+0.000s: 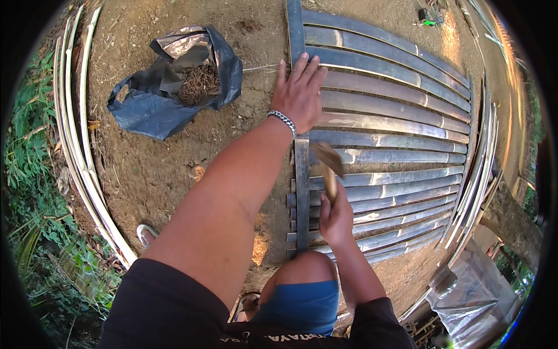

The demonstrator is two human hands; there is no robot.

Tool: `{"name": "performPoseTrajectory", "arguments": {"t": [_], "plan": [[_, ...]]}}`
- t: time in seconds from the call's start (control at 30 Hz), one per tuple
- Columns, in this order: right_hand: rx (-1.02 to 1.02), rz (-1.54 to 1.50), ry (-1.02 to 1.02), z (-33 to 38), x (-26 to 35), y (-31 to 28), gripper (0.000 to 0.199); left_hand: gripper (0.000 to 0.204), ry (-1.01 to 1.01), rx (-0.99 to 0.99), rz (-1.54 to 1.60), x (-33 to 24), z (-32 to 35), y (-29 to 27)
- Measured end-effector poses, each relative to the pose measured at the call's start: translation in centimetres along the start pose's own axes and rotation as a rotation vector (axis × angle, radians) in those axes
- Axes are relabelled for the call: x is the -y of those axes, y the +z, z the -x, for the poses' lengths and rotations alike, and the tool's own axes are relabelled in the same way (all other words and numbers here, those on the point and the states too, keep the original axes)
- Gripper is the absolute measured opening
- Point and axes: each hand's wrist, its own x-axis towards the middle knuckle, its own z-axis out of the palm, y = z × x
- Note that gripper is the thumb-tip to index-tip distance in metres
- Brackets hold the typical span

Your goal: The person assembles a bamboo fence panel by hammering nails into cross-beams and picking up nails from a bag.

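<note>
If the hammer (pixel 329 176) gripped in the right hand (pixel 337 220) slips, it could hit the left hand (pixel 297 98), fingers (pixel 299 68) spread out.

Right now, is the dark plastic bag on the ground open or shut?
Open: the dark plastic bag gapes at its mouth, showing a heap of thin brown pieces inside.

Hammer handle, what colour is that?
The handle is light tan; it shows best in the head view, the only one.
</note>
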Motion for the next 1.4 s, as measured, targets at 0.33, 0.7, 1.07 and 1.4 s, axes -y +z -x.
{"name": "performPoseTrajectory", "arguments": {"t": [0.33, 0.7, 1.07, 1.4], "plan": [[-0.068, -0.15, 0.016, 2.0, -0.9, -0.1, 0.019, 0.057, 0.002, -0.009, 0.025, -0.1, -0.1, 0.2], [-0.078, -0.15, -0.029, 3.5, -1.7, -1.9, 0.028, 0.056, -0.01, 0.017, 0.023, -0.1, 0.1, 0.1], [0.097, 0.004, -0.07, 2.3, -3.8, 0.3, 0.034, 0.056, 0.002, -0.006, 0.057, -0.3, -0.4, 0.4], [0.266, 0.284, 0.133, -0.2, -1.2, 0.1, 0.038, 0.056, 0.005, -0.008, 0.052, -0.4, -0.2, 0.3]]}}
